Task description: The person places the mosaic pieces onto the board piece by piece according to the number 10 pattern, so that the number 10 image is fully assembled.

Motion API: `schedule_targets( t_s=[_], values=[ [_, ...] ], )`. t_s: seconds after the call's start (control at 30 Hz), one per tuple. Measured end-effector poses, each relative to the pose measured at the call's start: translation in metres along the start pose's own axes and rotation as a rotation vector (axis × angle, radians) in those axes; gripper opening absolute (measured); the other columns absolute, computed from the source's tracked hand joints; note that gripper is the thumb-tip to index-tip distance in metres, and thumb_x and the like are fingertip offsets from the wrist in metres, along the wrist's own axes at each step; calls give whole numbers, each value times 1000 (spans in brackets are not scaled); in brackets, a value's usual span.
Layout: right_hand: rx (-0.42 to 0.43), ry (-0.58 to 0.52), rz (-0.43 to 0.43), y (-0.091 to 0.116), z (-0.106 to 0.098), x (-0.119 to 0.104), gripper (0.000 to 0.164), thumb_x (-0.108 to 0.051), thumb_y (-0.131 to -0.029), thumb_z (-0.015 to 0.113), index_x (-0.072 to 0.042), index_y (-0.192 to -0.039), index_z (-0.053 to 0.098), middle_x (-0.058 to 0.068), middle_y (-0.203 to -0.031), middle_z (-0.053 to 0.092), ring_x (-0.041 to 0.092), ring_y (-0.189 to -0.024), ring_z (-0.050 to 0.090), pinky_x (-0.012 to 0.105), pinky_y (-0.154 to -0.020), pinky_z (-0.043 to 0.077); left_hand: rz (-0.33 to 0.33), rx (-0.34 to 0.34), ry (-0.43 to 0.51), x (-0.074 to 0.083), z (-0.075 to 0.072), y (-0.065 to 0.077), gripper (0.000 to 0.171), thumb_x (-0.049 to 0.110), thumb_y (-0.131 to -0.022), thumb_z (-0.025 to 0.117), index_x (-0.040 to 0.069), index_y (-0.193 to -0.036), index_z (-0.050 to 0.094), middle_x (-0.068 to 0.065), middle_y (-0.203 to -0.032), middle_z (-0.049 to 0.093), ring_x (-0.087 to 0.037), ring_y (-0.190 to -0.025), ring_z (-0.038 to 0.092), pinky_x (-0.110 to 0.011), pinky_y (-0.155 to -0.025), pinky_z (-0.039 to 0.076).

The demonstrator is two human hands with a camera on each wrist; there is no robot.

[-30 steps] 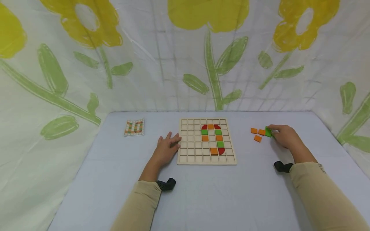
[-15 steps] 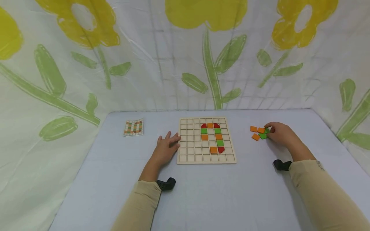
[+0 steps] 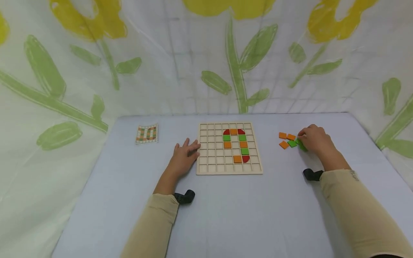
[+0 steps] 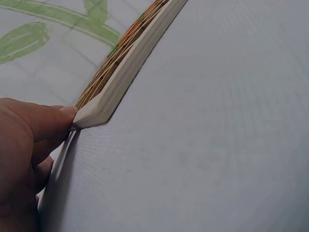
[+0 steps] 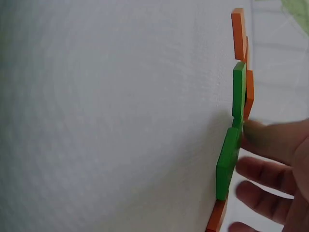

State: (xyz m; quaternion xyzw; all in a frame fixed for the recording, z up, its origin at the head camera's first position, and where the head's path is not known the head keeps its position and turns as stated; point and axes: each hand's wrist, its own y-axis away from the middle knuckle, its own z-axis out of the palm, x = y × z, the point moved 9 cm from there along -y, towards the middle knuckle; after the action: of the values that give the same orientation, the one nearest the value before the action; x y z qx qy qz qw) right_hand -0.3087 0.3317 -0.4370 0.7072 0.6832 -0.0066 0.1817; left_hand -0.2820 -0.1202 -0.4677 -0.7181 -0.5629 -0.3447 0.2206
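A square wooden grid board (image 3: 211,156) lies mid-table, with red, orange and green tiles set in some of its cells. My left hand (image 3: 182,157) has its fingers spread at the board's left edge; in the left wrist view the thumb touches the board's corner (image 4: 96,113). At the loose tiles on the right, my right hand (image 3: 316,140) reaches down over a green tile (image 3: 301,144), partly hidden by the fingers. In the right wrist view the thumb is right at the green tiles (image 5: 227,164), the other fingers apart behind them. Another green tile (image 3: 292,143) lies just left.
Several orange tiles (image 3: 284,144) lie beside the green ones. A small pattern card (image 3: 147,134) with coloured squares lies at the back left of the white table (image 3: 238,215). Behind the table hangs a flower-printed curtain (image 3: 145,89).
The right hand has shifted slightly across the small pile, and the green tiles now lie more spread out. The left hand stays at the board. The head view has tilted down a little.
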Motion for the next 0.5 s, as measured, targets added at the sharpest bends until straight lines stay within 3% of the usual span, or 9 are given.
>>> schedule_targets(
  t_s=[0.17, 0.5],
  values=[
    [-64, -9, -65, 0, 3, -7, 39, -18, -100, 50, 8, -128, 58, 35, -128, 44, 52, -120, 43, 67, -101, 38, -13, 2, 1, -2, -1, -1, 41, 29, -101, 56, 18, -140, 56, 10, -155, 38, -14, -153, 10, -42, -125, -10],
    [-70, -57, -65, 7, 6, -10, 44, -13, -92, 54, 8, -130, 56, 34, -126, 48, 50, -116, 47, 65, -96, 42, -28, 0, 33, -3, 1, -3, 41, 29, -101, 56, 18, -141, 56, 12, -155, 38, -13, -153, 9, -43, -125, -9]
  ],
)
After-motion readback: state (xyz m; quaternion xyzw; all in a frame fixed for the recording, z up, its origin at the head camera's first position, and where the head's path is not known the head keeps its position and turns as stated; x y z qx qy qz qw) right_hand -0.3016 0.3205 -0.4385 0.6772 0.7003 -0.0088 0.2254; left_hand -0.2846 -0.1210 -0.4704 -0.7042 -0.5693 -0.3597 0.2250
